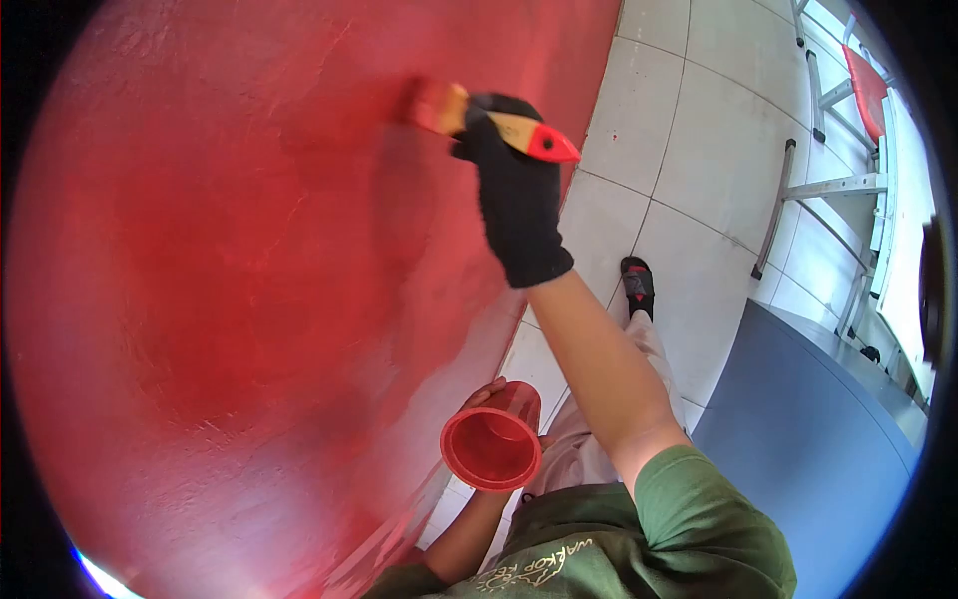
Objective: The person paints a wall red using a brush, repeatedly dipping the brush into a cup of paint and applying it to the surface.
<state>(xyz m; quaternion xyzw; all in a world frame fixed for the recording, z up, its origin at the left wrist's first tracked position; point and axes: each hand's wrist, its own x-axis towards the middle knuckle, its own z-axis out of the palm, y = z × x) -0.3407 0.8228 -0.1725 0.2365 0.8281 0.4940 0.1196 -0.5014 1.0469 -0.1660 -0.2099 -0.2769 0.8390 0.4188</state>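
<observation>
My right hand, in a black knitted glove, is closed around a paintbrush with a wooden handle and a red tip. The brush's red-coated bristles are at the red wall, and a shadow falls just below them. Lower down, my bare left hand is wrapped around a red plastic cup, its fingers showing along the far side. The cup's mouth faces the camera, and its inside is red. Wet-looking, glossy red covers much of the wall, with paler streaks toward the bottom.
White floor tiles run along the foot of the wall. A blue-grey panel stands close on the right. Behind it are metal-legged furniture and a red seat. My sandalled foot is on the tiles.
</observation>
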